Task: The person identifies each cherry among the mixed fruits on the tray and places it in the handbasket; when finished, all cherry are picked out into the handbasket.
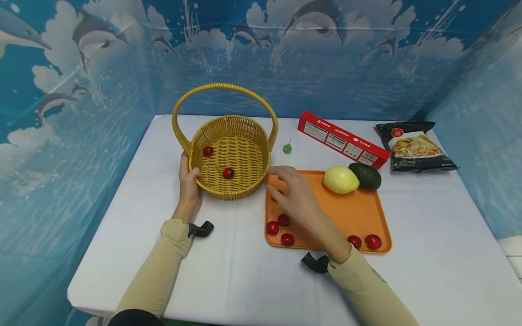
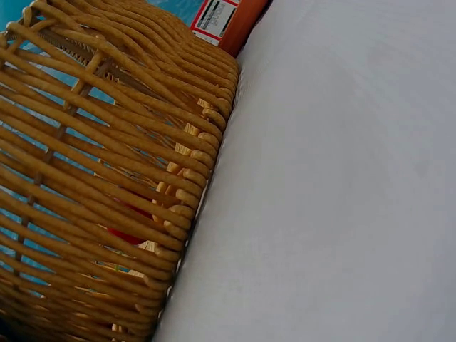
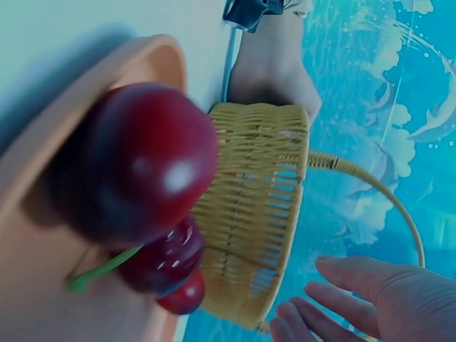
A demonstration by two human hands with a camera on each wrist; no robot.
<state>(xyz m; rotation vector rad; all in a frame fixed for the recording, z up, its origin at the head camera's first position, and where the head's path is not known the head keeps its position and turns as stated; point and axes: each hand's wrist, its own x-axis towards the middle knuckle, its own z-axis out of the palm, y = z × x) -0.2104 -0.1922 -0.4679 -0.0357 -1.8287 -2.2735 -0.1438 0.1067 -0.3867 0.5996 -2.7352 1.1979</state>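
My left hand (image 1: 189,183) grips the near left side of a yellow wicker basket (image 1: 230,194), thumb over the rim. Inside the basket lie two cherries, one at the left (image 1: 208,151) and one nearer the front (image 1: 228,173). Past the basket's right side, my right hand (image 1: 295,194) hovers over the left edge of an orange tray (image 1: 350,213). Its fingers are loosely bent and hold nothing, as the right wrist view shows. Below it, several cherries (image 1: 287,239) sit in the tray's near left corner; a large cherry (image 3: 149,164) fills much of the right wrist view.
Two more cherries (image 1: 373,242) lie at the tray's near right. A lemon (image 1: 341,179) and a dark green avocado (image 1: 365,176) rest at its far edge. Behind are a red box (image 1: 342,140), a black food packet (image 1: 420,147) and a small green item (image 1: 287,148).
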